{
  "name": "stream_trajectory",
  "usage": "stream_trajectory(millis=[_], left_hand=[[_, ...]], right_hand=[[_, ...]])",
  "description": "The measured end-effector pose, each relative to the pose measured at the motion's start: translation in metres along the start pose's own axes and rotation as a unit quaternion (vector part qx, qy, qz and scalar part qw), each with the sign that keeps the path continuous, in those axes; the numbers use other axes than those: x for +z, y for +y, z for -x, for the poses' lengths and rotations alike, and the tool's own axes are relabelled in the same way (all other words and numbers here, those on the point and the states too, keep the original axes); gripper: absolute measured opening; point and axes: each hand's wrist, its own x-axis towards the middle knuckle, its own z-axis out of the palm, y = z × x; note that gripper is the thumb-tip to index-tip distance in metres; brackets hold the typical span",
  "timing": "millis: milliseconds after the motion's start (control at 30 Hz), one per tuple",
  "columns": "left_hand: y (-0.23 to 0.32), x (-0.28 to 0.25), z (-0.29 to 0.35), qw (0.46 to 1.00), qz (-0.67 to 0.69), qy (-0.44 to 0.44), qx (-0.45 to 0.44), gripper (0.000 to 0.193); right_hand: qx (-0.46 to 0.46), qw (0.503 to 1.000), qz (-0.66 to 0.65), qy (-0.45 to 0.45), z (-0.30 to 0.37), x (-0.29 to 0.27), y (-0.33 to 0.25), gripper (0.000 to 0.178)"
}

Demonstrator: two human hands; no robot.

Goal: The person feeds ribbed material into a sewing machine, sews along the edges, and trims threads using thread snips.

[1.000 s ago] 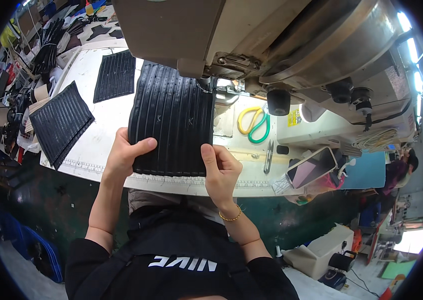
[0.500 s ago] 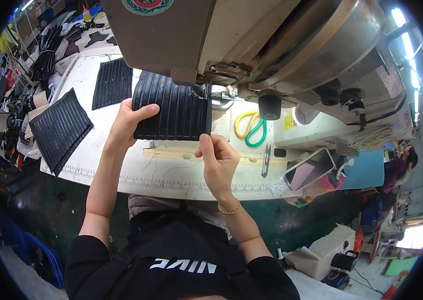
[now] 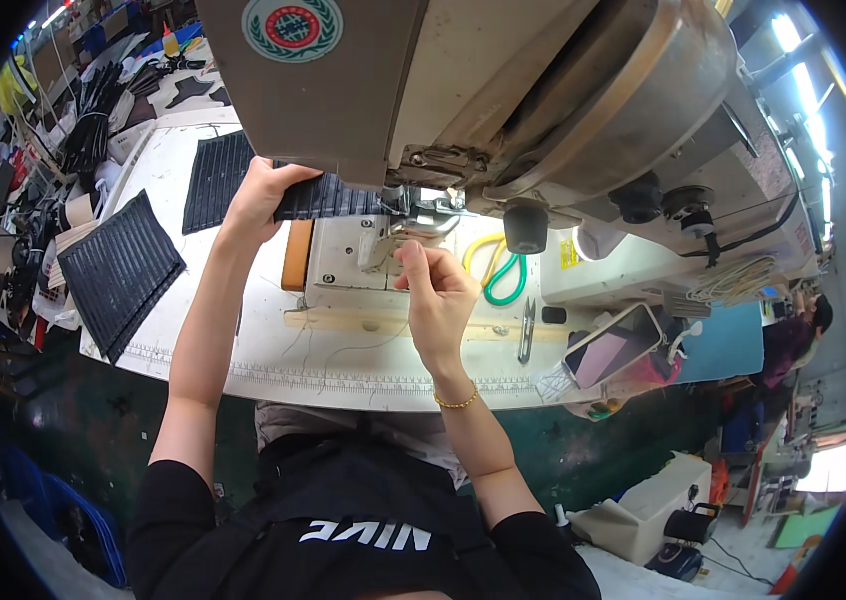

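My left hand (image 3: 261,200) grips the near left part of a black ribbed panel (image 3: 343,202), thumb on top and the other fingers beneath. The panel's right end lies under the needle area of a sewing machine (image 3: 343,90), whose head hides much of its far side. In front of the machine's metal bed plate (image 3: 343,262), my right hand (image 3: 443,300) is closed in a pinch, apart from the panel. Whatever may be between its fingertips is too small to make out. A second ribbed panel (image 3: 211,180) lies just left of my left hand.
More ribbed panels (image 3: 125,275) lie at the table's left edge. To the right are scissors with yellow and green handles (image 3: 509,282), thread snips (image 3: 527,332) and a phone (image 3: 611,345). A ruler strip (image 3: 343,382) runs along the front edge.
The ribbed panel has moved away from me under the machine head, uncovering the bed plate. My left hand went with it; my right hand has come off the panel's near corner.
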Motion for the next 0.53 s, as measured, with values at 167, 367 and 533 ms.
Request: stream_trajectory(millis=[167, 367, 533], left_hand=[[0.001, -0.007, -0.005, 1.0, 0.01, 0.021, 0.001, 0.019], [-0.006, 0.004, 0.002, 0.991, -0.071, 0.11, 0.02, 0.025], [0.027, -0.036, 0.054, 0.956, -0.081, 0.215, 0.181, 0.031]], right_hand=[[0.005, 0.999, 0.031, 0.005, 0.006, -0.004, 0.005, 0.018], [0.031, 0.997, 0.042, 0.05, 0.016, -0.023, 0.017, 0.021], [0.1, 0.994, 0.05, -0.002, 0.027, -0.036, 0.039, 0.019]])
